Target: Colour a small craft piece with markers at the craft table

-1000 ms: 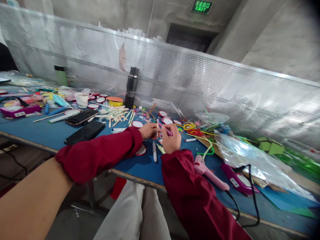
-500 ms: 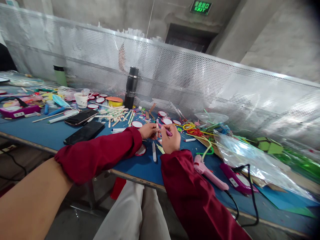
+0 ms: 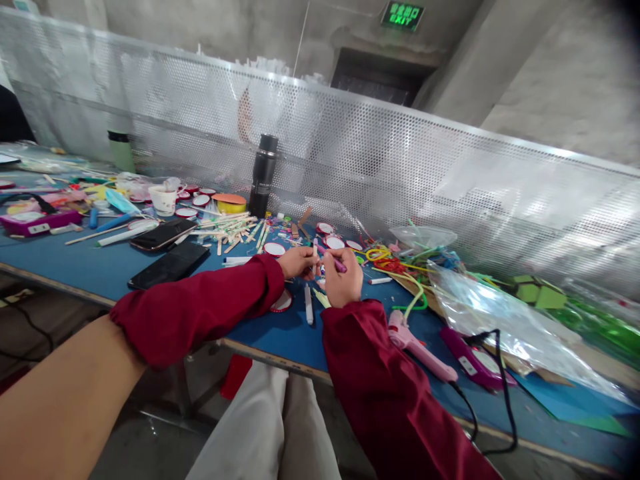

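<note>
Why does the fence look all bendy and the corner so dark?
In the head view, the wide lens curves the perforated metal screen and tilts the blue table; the top right corner darkens at the lens edge; the plastic bag glares; the near forearm looks soft.

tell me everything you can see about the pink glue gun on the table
The pink glue gun lies on its side on the blue table, just right of the person's red right sleeve. It looks like smooth plastic, pale pink all over. The grip end points toward the hands, and the long body runs away to the lower right. A black cord leaves that far end and loops off the table edge. A purple device lies close beside it. No hand touches it.
</note>
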Demonstrator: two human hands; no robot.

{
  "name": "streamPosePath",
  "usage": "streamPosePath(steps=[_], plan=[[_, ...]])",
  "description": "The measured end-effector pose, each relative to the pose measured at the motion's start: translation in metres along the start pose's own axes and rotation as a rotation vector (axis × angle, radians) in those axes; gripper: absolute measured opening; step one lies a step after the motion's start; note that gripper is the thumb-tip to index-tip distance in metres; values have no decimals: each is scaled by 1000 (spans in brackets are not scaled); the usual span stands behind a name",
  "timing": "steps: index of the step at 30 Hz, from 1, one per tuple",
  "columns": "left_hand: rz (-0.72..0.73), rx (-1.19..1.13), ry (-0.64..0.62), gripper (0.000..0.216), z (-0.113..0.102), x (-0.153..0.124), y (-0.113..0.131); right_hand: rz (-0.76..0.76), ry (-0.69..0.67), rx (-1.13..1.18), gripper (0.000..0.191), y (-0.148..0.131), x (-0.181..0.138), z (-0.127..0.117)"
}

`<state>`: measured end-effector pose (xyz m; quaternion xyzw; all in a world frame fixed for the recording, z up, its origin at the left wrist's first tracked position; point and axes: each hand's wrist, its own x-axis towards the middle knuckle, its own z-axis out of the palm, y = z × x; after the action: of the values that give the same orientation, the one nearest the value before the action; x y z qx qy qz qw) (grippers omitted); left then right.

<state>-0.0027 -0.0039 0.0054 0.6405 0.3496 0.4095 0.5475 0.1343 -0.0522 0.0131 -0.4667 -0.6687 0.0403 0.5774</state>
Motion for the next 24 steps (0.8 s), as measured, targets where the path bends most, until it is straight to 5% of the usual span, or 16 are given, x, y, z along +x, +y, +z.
streamPosePath(steps=[24], plan=[[-34,27,16,15,0,1,0,3,4,7,20,1,-1,0]])
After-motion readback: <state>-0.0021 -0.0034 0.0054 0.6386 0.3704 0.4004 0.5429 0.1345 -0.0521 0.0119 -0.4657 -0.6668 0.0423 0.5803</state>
